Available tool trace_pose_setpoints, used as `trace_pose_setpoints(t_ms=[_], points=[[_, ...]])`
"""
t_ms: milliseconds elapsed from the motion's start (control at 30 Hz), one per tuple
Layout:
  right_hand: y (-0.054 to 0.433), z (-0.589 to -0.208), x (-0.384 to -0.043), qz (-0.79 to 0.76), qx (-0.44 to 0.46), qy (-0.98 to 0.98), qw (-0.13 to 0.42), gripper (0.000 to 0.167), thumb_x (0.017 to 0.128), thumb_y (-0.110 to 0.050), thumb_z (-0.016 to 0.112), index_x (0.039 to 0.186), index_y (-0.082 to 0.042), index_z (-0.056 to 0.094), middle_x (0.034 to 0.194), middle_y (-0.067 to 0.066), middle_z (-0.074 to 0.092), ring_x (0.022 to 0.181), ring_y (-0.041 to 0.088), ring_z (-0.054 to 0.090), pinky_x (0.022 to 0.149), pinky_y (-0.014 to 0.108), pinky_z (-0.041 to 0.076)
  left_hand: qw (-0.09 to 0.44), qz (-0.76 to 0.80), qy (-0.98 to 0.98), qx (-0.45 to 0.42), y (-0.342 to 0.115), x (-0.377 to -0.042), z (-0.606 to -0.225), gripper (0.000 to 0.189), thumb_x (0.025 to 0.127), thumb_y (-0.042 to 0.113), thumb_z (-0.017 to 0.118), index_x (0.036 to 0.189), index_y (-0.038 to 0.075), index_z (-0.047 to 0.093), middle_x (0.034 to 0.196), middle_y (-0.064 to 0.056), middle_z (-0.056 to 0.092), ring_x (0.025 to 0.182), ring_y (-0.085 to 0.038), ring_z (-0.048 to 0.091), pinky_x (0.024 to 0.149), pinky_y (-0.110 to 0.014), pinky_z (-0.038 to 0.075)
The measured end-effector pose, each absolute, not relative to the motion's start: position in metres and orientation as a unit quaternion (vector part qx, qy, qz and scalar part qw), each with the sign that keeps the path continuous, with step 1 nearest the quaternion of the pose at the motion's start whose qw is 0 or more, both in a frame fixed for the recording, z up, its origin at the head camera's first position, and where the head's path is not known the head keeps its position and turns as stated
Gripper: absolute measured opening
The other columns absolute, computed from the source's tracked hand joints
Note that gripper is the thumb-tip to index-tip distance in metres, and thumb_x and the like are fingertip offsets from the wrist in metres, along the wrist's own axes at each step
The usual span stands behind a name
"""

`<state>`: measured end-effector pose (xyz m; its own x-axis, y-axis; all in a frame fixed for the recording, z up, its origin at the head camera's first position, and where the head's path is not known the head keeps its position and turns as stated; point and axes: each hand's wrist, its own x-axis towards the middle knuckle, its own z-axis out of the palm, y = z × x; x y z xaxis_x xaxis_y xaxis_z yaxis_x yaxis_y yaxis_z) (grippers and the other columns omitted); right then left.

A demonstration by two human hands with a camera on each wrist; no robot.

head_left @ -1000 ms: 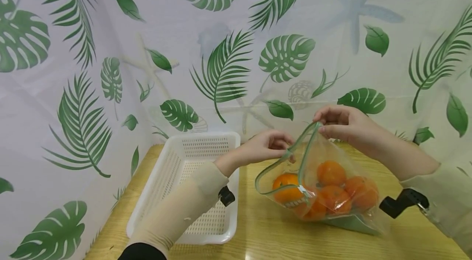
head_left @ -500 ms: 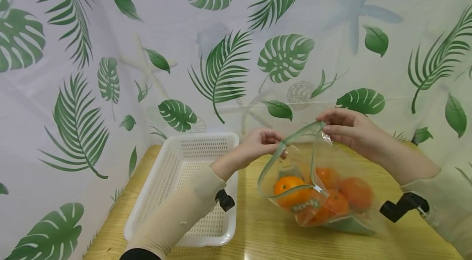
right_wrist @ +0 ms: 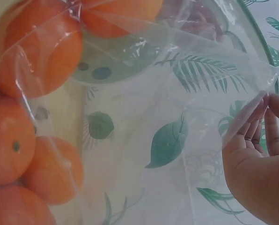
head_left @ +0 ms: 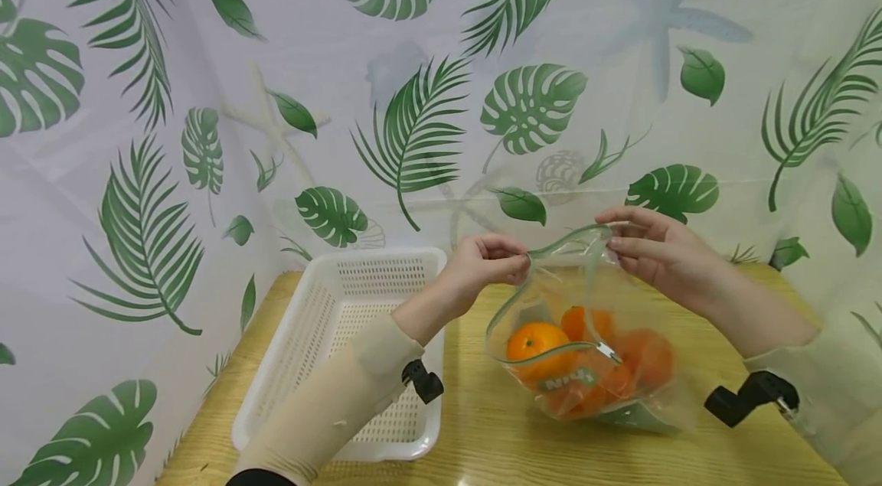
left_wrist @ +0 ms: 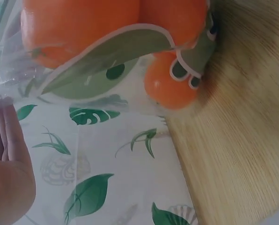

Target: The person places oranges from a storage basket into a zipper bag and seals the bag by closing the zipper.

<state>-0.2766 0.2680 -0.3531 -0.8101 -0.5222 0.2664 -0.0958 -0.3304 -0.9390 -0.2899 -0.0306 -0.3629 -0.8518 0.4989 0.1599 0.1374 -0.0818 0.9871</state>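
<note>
A clear zip bag (head_left: 568, 380) with a green zip edge stands on the right of the table, its mouth spread apart. Several oranges (head_left: 536, 342) lie inside it; a white slider (head_left: 608, 351) hangs on the front lip. My left hand (head_left: 481, 272) pinches the rim at the bag's left. At the upper right corner, my right hand (head_left: 664, 260) pinches the rim between thumb and fingers. From the right wrist, the right hand (right_wrist: 261, 159) shows gripping the film's edge. In the left wrist view, a green print (left_wrist: 102, 70) on the bag partly covers the oranges.
To the left of the bag stands a white perforated basket (head_left: 430, 425), partly hidden by my left forearm. Both sit on a wooden table (head_left: 510, 448). Leaf-printed cloth (head_left: 427, 34) hangs behind and at the left.
My left hand has moved from the inner side of the mouth to a pinch on the rim, slightly left and up. The bag has shifted and its oranges have moved left.
</note>
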Motion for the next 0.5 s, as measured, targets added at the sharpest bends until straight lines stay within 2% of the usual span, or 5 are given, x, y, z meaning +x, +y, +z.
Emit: trace_pose_setpoints(t_ms=[67,133,300,500], points=[[0.268,-0.354,-0.276,-0.768,-0.277,0.560,0.142,0.042,0.108,0.011,0.044,0.129,-0.013,0.071,0.105,0.001,0.069,0.090,0.012,0.071,0.079,0.020,0.061,0.120,0.712,0.654,0.226,-0.029,-0.289,-0.360,0.016,0.100,-0.007,0.060,0.112,-0.018,0.065,0.075,0.013,0.072,0.069,-0.004,0.068,0.071,-0.022,0.060],[0.269,-0.354,-0.275,-0.770,-0.276,0.556,0.145,0.041,0.108,0.010,0.044,0.129,-0.012,0.071,0.106,0.001,0.070,0.091,0.012,0.072,0.079,0.021,0.061,0.109,0.729,0.642,0.210,-0.028,-0.289,-0.356,0.010,0.100,-0.007,0.060,0.101,-0.008,0.069,0.074,0.012,0.072,0.067,-0.004,0.067,0.069,-0.022,0.059],[0.272,-0.354,-0.271,-0.776,-0.266,0.552,0.150,0.037,0.108,0.009,0.044,0.124,-0.011,0.071,0.107,0.001,0.073,0.093,0.013,0.072,0.084,0.023,0.062,0.087,0.774,0.605,0.164,-0.027,-0.289,-0.345,0.033,0.101,-0.006,0.060,0.080,0.016,0.072,0.070,0.010,0.070,0.063,-0.004,0.063,0.064,-0.019,0.054],[0.274,-0.358,-0.262,-0.769,-0.268,0.556,0.164,0.039,0.109,0.008,0.040,0.122,-0.010,0.072,0.110,0.000,0.075,0.093,0.012,0.071,0.086,0.024,0.061,0.066,0.807,0.574,0.119,-0.026,-0.290,-0.340,0.039,0.100,-0.006,0.059,0.071,0.019,0.071,0.065,0.008,0.066,0.058,-0.003,0.058,0.058,-0.015,0.050]])
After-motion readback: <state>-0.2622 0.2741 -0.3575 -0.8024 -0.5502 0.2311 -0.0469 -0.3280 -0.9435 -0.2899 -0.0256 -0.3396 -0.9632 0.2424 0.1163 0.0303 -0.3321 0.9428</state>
